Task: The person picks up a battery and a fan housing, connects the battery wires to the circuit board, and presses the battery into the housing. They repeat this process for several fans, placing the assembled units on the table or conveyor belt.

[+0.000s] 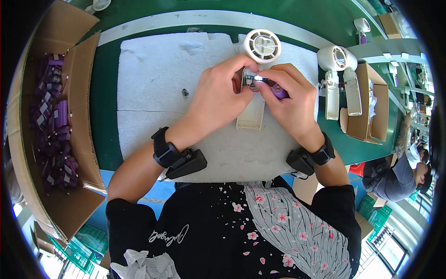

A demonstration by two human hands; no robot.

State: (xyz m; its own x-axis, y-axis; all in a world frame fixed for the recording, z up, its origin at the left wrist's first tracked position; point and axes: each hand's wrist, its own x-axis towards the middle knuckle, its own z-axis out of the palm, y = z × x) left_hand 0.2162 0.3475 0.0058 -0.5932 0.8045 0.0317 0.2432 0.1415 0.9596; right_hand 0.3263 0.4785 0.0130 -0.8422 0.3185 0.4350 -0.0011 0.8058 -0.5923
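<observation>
Head view: at the left side of the frame stands a big brown box (pixel 80 88) with many purple batteries (pixel 61 114) piled in it. Next comes a white foam mat (pixel 153 79), with a small dark bit (pixel 185 93) lying on it left of the middle.

Near the top middle, the left hand (pixel 220 86) has its thumb and pointing finger closed on the cream fan (pixel 262 45), just under its round head. The fan's open handle (pixel 251 116) points down the frame. A small green board (pixel 248 80) shows between the two hands. It looks easy to break, so its edges seem the best place to touch.

The fan is probably light and stiff, and its smooth sides may slip a bit. The handle sides look good to hold.

Just to the right, the right hand (pixel 292 97) is curled with a purple battery (pixel 278 91) in it. I cannot tell just what its fingertips pinch. The battery is likely hard, smooth and heavy for its size; hold its round middle, not thin wires.

At the upper right are more cream fans (pixel 331 97) and a small brown box (pixel 360 123).
</observation>
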